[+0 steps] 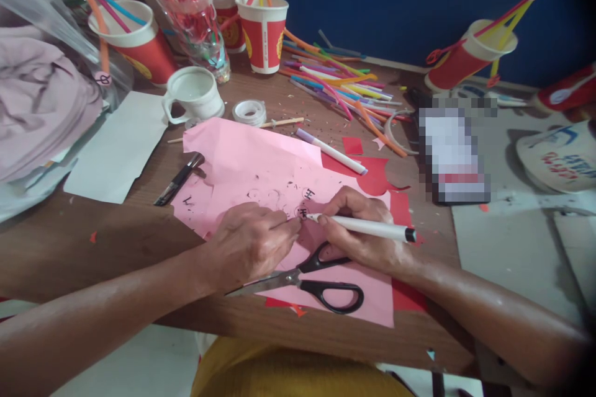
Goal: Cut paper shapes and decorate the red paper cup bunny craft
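A pink paper sheet (261, 164) lies on the wooden table (93, 248), marked with small circles and black characters. My right hand (358, 229) grips a white marker (367, 227), its tip touching a character near the sheet's middle. My left hand (249, 242) rests on the sheet with its fingers curled and the fingertips pressed down right beside the marker tip. Black-handled scissors (316, 282) lie on the sheet just below both hands. Red paper (372, 177) shows under the pink sheet on the right.
A second white marker (331, 151) and a black pen (179, 178) lie by the sheet. Behind it stand a white mug (193, 93), a tape roll (249, 111), red paper cups (263, 34), and loose coloured straws (339, 84). A blurred object (454, 152) sits right.
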### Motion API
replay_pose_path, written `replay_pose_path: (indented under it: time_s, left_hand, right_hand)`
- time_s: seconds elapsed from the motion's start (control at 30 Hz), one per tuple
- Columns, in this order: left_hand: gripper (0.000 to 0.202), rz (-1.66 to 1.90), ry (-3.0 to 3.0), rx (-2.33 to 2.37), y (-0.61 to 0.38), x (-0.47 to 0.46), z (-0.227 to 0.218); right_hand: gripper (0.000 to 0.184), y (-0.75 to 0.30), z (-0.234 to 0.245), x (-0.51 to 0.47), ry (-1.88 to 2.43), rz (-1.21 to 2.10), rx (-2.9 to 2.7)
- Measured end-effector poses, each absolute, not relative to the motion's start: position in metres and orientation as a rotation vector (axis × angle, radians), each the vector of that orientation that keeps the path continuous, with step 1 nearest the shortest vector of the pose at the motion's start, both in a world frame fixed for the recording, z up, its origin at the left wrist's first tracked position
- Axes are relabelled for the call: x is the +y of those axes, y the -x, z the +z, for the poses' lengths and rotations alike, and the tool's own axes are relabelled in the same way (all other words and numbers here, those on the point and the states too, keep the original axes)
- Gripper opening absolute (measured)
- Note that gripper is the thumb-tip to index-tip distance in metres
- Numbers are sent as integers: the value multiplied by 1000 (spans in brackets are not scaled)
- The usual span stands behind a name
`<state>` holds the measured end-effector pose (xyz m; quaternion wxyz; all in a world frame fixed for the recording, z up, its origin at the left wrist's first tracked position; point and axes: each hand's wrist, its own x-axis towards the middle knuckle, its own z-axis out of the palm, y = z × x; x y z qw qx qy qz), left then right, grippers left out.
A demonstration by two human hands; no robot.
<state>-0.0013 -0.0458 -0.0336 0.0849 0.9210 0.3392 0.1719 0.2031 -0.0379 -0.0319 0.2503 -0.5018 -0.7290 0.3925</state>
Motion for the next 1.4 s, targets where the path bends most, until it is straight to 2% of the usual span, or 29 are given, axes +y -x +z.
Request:
replay_pose_path:
  time_s: [0.57, 1.4]
  left_hand:
    - [19, 498, -2704, 1017, 2, -46, -35]
    - [19, 513, -2724, 997, 3, -45, -36]
  right_hand:
    - [15, -203, -36, -35, 1348, 969, -2067]
    - [15, -203, -35, -36, 1354, 1065, -2029]
